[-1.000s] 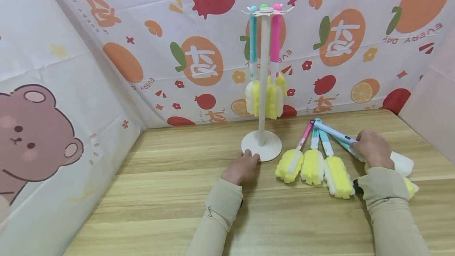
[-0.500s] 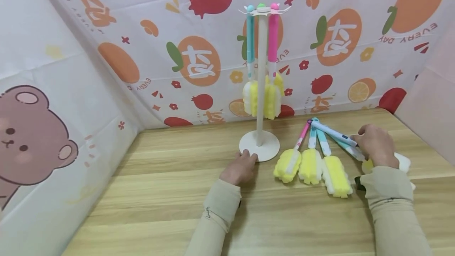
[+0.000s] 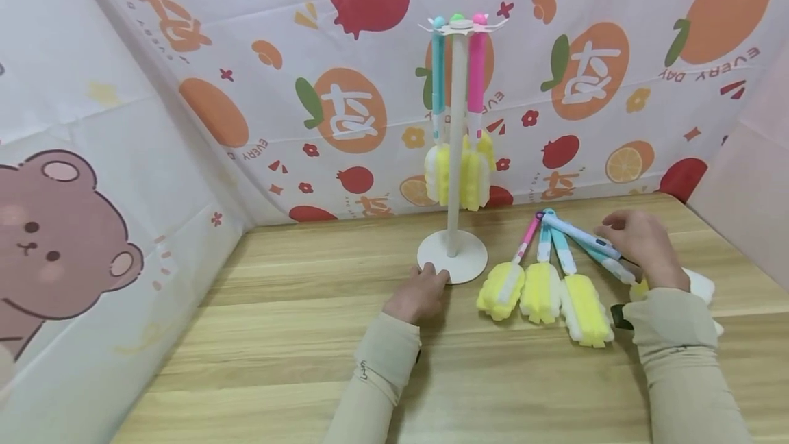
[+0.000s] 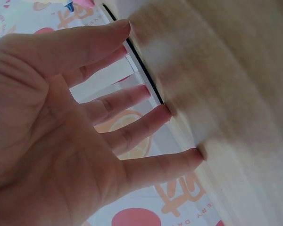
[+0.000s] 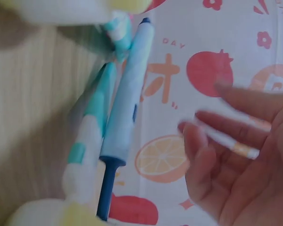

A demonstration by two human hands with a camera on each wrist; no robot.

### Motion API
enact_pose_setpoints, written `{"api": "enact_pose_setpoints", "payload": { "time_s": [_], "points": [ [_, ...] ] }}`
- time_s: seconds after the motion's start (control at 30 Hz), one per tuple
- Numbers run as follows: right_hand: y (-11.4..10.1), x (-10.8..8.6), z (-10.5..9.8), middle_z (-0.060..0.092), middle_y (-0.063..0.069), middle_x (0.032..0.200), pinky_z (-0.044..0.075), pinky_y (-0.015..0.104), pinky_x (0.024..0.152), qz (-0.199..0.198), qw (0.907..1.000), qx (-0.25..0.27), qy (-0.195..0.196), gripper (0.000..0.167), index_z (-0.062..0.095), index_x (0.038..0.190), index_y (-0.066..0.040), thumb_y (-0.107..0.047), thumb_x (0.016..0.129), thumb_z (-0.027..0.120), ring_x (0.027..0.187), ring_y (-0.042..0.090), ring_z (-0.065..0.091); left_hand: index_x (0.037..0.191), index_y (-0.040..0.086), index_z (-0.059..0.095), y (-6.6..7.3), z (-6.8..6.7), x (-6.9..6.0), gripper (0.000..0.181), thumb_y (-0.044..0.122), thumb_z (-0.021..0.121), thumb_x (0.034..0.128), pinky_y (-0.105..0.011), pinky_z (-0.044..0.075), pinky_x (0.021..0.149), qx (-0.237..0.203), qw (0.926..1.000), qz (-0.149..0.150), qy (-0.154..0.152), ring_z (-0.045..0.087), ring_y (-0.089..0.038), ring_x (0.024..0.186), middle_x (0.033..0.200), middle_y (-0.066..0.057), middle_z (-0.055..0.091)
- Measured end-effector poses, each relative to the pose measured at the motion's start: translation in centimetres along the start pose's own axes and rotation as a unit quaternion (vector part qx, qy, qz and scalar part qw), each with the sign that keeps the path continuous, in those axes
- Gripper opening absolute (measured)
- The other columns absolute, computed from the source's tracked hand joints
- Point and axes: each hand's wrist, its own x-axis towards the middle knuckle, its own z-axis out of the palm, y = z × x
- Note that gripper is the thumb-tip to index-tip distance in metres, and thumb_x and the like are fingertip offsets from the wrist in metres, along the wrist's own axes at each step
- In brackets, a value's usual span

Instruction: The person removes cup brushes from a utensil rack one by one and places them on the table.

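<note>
My left hand (image 3: 419, 295) rests at the front edge of the white stand's round base (image 3: 465, 266); in the left wrist view its fingers (image 4: 127, 134) are spread, fingertips down at the base edge and wood. My right hand (image 3: 647, 245) is over the light-blue handle (image 3: 582, 235). The right wrist view shows that hand (image 5: 250, 165) holding nothing, loosely bent and apart from the blue handle (image 5: 127, 103); a teal-and-white handle (image 5: 89, 127) lies alongside. Yellow-and-white sponge brushes (image 3: 582, 307) lie fanned out, handle ends together. The right forearm partly hides a white head (image 3: 700, 286).
Teal, pink and green-topped brushes hang from the stand's hooked top (image 3: 461, 26), sponges (image 3: 474, 177) beside the pole (image 3: 456, 136). The wooden table (image 3: 296, 321) meets a fruit-print cloth (image 3: 277, 115) behind and a bear-print cloth (image 3: 74, 238) at left.
My right hand has come off the light-blue handle and shifted slightly up and left, its fingers loosening. My left hand stays at the base. The head view shifts slightly.
</note>
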Motion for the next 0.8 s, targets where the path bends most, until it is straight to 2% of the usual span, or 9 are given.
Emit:
{"api": "enact_pose_setpoints", "payload": {
  "time_s": [0.1, 0.2, 0.47, 0.8],
  "points": [
    [-0.4, 0.3, 0.1, 0.059, 0.034, 0.117, 0.048, 0.050, 0.079, -0.018, 0.9996, 0.018, -0.012, 0.039, 0.059, 0.124, 0.013, -0.017, 0.100, 0.061, 0.098, 0.043, 0.052, 0.116, 0.007, 0.060, 0.0, 0.0, 0.0, 0.016, 0.005, 0.057, 0.1001, -0.043, 0.052, 0.073, 0.000, 1.0000, -0.001, -0.001, 0.045, -0.031, 0.099, 0.107, -0.013, 0.051],
    [-0.9, 0.4, 0.1, 0.058, 0.034, 0.119, 0.048, 0.049, 0.078, -0.019, 0.9994, 0.029, -0.007, 0.039, 0.059, 0.125, 0.013, -0.017, 0.101, 0.060, 0.099, 0.043, 0.052, 0.116, 0.008, 0.061, 0.0, 0.1, 0.0, 0.016, 0.006, 0.058, 0.1004, -0.043, 0.052, 0.073, -0.001, 1.0000, -0.005, -0.003, 0.045, -0.030, 0.099, 0.107, -0.013, 0.050],
    [-2.0, 0.5, -0.1, 0.062, 0.031, 0.111, 0.046, 0.031, 0.065, -0.026, 0.9981, 0.054, 0.013, 0.040, 0.061, 0.124, 0.012, -0.022, 0.102, 0.061, 0.088, 0.037, 0.061, 0.118, 0.007, 0.061, 0.0, 0.0, 0.1, 0.017, 0.008, 0.056, 0.1018, -0.044, 0.052, 0.075, 0.006, 1.0000, -0.007, -0.003, 0.046, -0.030, 0.101, 0.108, -0.013, 0.051],
    [-3.7, 0.8, -0.4, 0.068, 0.028, 0.100, 0.047, 0.032, 0.062, -0.076, 0.9932, 0.061, 0.063, 0.032, 0.068, 0.114, 0.011, -0.017, 0.100, 0.064, 0.080, 0.035, 0.065, 0.115, 0.007, 0.061, 0.1, -0.2, -0.1, 0.015, 0.006, 0.057, 0.1005, -0.044, 0.052, 0.074, 0.000, 1.0000, -0.004, -0.002, 0.044, -0.030, 0.099, 0.107, -0.013, 0.050]
  ]
}}
